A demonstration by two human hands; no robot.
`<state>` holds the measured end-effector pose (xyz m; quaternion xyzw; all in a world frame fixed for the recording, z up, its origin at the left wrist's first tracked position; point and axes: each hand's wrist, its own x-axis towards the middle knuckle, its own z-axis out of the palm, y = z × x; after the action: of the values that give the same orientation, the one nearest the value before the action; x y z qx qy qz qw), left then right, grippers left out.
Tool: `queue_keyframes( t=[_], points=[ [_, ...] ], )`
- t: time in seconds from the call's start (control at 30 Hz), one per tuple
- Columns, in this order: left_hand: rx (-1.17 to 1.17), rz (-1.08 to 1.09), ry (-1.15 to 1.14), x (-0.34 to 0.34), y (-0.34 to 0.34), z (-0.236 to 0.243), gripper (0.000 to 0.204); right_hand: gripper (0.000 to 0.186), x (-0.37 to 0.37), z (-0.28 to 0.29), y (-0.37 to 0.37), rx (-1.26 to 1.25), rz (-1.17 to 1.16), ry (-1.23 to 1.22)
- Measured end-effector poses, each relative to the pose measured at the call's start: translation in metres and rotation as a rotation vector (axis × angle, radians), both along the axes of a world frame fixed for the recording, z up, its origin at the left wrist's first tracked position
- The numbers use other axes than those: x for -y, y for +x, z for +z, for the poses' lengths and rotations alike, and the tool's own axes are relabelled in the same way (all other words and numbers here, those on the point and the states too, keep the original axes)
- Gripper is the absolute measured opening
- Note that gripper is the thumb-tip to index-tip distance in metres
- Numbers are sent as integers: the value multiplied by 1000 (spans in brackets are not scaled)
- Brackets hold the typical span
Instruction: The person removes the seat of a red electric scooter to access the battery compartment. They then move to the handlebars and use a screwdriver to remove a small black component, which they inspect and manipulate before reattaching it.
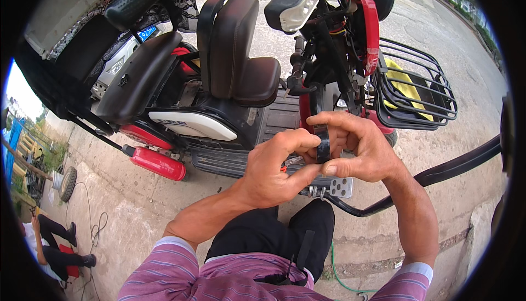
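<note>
In front of my body, both hands are raised and meet around a roll of black tape [323, 143]. My left hand [271, 166] pinches the roll's left side between thumb and fingers. Around its right side curl the thumb and fingers of my right hand [364, 146]. A small orange and metal piece [290, 162] shows by my left palm; I cannot tell whether it is held or lies beyond. Just past my hands stands a red electric tricycle [364, 32], its front opened up with wires and dark parts exposed. A headlight [292, 4] sits at its upper front.
Brown seats [235, 54] and a ribbed footboard [279, 114] lie beyond my hands. A black wire basket [419, 84] holds a yellow cloth [402, 84]. A metal pedal [341, 187] and curved black bar [460, 164] are near. Another person [49, 246] sits lower left, beside a cable [96, 227].
</note>
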<state>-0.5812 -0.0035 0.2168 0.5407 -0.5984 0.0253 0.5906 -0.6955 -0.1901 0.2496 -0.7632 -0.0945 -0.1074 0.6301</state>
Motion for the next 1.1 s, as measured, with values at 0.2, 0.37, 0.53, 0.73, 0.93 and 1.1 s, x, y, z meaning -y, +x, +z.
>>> queue_keyframes(
  t=[0.2,0.37,0.53,0.73,0.93,1.1],
  points=[
    [215,71,45,-1,4,23,47,70,2,-1,1,40,-72,-43],
    [276,111,8,0,3,21,31,72,1,3,0,-4,-126,-53],
    [224,96,-29,0,0,16,24,78,-1,4,0,-89,-137,-41],
    [76,-17,34,-5,7,13,30,66,-1,-2,1,14,-64,-73],
    [-498,-191,196,-4,4,10,53,64,-2,-3,4,194,-147,-411],
    [-558,-201,118,-3,-6,8,51,64,-5,-3,4,102,-153,-105]
  ],
)
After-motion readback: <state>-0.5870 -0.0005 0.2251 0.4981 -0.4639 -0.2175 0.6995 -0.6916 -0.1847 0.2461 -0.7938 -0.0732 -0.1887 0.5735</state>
